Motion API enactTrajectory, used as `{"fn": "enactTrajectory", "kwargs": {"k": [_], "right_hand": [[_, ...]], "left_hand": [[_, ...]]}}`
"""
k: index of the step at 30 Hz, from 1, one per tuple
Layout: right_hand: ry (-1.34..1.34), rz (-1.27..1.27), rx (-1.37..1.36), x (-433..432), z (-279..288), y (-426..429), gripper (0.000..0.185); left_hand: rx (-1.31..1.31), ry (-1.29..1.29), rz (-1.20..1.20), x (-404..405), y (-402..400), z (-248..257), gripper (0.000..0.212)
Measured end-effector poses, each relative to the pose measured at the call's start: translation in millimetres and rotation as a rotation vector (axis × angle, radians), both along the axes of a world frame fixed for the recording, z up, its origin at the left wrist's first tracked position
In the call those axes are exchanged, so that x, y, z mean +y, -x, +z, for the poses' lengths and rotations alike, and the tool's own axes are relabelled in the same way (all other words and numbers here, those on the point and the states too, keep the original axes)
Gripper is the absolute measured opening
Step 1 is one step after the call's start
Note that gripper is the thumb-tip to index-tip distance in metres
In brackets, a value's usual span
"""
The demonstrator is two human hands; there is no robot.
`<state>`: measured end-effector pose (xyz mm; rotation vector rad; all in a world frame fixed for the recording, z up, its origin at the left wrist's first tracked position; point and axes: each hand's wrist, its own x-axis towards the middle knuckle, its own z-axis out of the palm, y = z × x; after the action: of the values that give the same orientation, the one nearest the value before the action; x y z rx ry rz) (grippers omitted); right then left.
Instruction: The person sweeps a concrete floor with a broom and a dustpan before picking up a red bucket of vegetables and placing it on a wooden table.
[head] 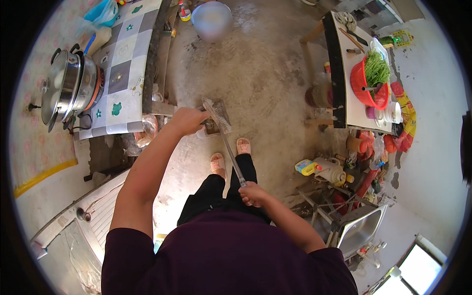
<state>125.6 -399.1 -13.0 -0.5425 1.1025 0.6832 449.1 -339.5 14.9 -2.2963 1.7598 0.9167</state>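
Note:
My right hand (252,193) is closed around the lower end of a long, thin handle (234,158) of what looks like a broom or brush. The handle runs up and left to a head with pale bristles (225,124). My left hand (188,121) is curled beside that upper end, its fingertips close to the head; whether it grips the head or something behind it does not show. Beneath the bristles is a brown, tray-like object (212,129), possibly a dustpan, partly hidden by the head and my left hand.
Stacked metal pots (70,84) stand on the checked tablecloth (125,73) at left. At right, a white-topped table (346,73) bears a red basket (359,83) of greens. A blurred basin (212,22) sits ahead on the floor. A thermos (330,171) and a steel sink (361,228) are at lower right.

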Motion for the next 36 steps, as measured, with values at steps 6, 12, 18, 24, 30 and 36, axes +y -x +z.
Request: {"fn": "enactTrajectory", "kwargs": {"k": [6,12,18,24,30,36], "right_hand": [[0.096,-0.222,-0.023,-17,58,76,0.013],[0.608,0.013,0.074,-58,21,121,0.011],[0.426,-0.170,0.261,-87,-88,98,0.010],[0.210,-0.053,0.110,25,-69,71,0.009],[-0.063,-0.173,-0.049,42,-11,66,0.013],[-0.005,-0.268,-0.037,48,34,141,0.016]], "left_hand": [[0.008,0.031,0.008,19,0,-4,0.033],[0.030,0.005,-0.041,15,11,4,0.030],[0.046,-0.014,-0.107,1,31,3,0.029],[0.046,-0.085,-0.139,-9,53,10,0.029],[0.039,-0.050,-0.148,3,62,-3,0.030],[0.056,-0.102,-0.161,14,59,8,0.030]]}}
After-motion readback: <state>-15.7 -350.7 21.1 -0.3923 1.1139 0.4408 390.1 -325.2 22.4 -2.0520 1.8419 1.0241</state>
